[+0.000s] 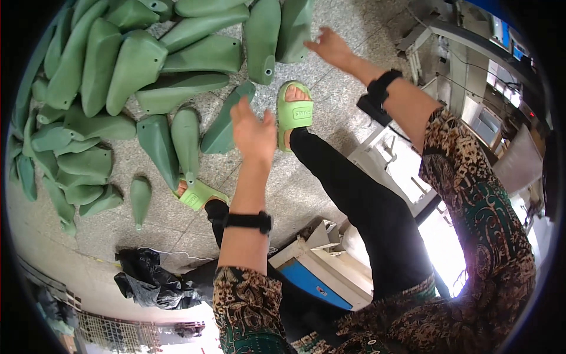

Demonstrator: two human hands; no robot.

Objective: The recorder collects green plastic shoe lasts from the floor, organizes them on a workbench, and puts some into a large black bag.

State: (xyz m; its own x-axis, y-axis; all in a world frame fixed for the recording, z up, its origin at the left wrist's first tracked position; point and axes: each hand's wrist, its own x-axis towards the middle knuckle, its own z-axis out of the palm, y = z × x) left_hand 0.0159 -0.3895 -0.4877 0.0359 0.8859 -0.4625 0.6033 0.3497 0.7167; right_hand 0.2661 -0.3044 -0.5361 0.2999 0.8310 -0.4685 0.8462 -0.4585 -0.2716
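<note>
Shoe lasts (135, 65): green, heaped on the floor, ahead and to the left.
Right hand (331, 48): spread and empty, beside the nearest last (293, 26).
Left hand (253, 133): released, empty, above a last (224, 121).
Floor (342, 100): speckled grey tiles.
Feet: green slides (293, 112).
Nearby: black bag (147, 277).

A white and blue boxy case (315, 268) sits at about six o'clock, angled, with a small label (320, 291) on its blue face. A crumpled black plastic bag (150, 277) lies at seven o'clock on the floor. At two o'clock, small blue-lit screens (512, 42) show near the rim, too small to tell more.
</note>
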